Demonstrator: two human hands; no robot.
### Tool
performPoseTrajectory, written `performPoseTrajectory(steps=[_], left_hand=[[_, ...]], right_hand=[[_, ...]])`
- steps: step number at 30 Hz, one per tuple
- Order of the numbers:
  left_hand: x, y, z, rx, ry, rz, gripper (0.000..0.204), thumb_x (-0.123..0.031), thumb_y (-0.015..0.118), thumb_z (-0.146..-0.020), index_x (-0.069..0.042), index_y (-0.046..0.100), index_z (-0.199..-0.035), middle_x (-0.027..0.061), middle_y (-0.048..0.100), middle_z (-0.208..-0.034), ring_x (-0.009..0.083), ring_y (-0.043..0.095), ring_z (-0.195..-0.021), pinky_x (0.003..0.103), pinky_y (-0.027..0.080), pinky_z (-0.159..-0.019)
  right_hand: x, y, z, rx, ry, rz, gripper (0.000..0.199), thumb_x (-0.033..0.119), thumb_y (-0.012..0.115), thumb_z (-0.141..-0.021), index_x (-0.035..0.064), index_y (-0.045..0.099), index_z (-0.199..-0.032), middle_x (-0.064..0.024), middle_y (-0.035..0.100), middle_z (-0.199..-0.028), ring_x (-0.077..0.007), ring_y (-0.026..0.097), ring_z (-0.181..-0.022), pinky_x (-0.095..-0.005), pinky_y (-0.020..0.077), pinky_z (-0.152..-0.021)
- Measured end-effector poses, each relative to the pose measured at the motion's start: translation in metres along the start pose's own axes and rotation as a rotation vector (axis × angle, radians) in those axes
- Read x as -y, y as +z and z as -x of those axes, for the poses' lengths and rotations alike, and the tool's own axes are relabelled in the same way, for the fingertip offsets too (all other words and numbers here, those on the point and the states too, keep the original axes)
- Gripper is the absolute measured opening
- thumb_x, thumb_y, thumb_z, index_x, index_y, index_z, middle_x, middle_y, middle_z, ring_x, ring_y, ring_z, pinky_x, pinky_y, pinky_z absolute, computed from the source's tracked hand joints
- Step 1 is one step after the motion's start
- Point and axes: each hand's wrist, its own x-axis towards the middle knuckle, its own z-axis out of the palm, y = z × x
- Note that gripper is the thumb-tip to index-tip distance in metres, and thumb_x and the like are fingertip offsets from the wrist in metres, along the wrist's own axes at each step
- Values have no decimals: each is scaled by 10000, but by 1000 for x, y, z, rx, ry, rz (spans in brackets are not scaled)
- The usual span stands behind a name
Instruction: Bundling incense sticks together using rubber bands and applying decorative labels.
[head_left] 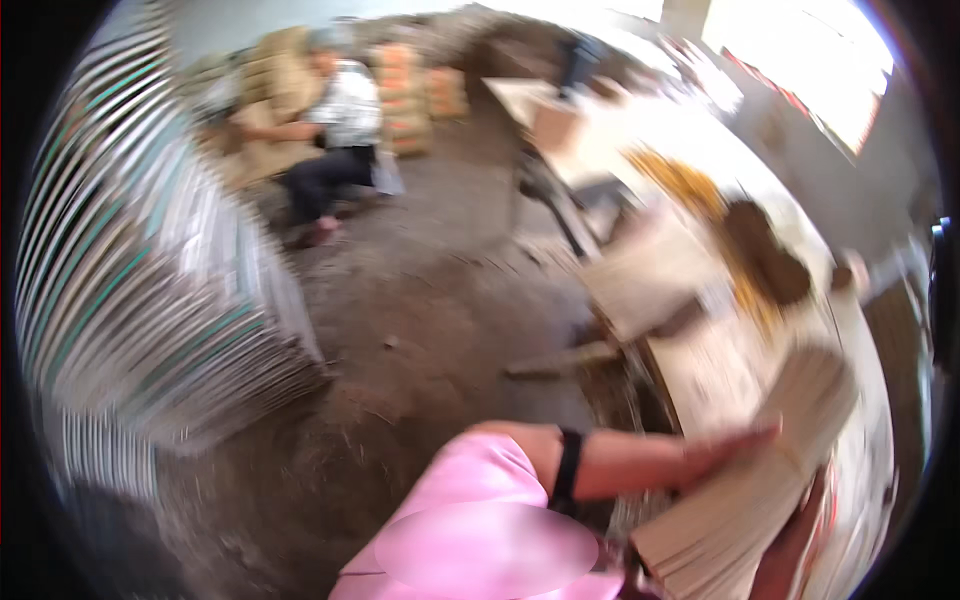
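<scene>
A thick bundle of thin, pale wooden sticks (735, 495) is held slantwise in front of me at the lower right, over the table's near side. My left hand (735, 452) presses along its upper left side, with the fingers reaching toward the middle of the bundle. On the opposite side my right hand (812, 505) grips the bundle from beneath, and most of its fingers are hidden or blurred. The far end of the sticks spreads into a rounded fan. A black band circles my left arm, below a pink sleeve.
A long pale table (690, 385) runs along the right, bearing yellow strands (680, 180) and dark brown pieces (765, 250). Tall stacked racks (150, 250) with white and green edges stand left. Another person (340, 125) sits at the back beside stacked bundles (400, 95).
</scene>
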Motion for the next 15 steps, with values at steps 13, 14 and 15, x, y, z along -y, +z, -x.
performPoseTrajectory(steps=[13,14,15], left_hand=[[-75,68,-117,381,510,-997,727,-436,738,-852,-18,467,-1381,78,611,-1168,166,583,-1048,365,505,-884],[-67,72,-107,420,636,-990,724,-419,740,-857,-15,460,-1389,74,608,-1172,160,579,-1053,361,506,-882],[-56,72,-95,435,771,-999,722,-402,743,-863,-13,453,-1397,70,604,-1177,154,576,-1057,357,507,-879]], right_hand=[[109,-50,4,319,-790,146,498,373,595,-972,95,496,-1372,-46,564,-1331,-232,546,-1199,-387,446,-1002],[100,-53,3,349,-803,276,612,451,577,-951,61,448,-1405,-81,542,-1360,-223,512,-1242,-374,411,-1030],[84,-64,-1,398,-822,443,731,528,558,-930,27,401,-1438,-116,519,-1388,-214,478,-1285,-361,375,-1058]])
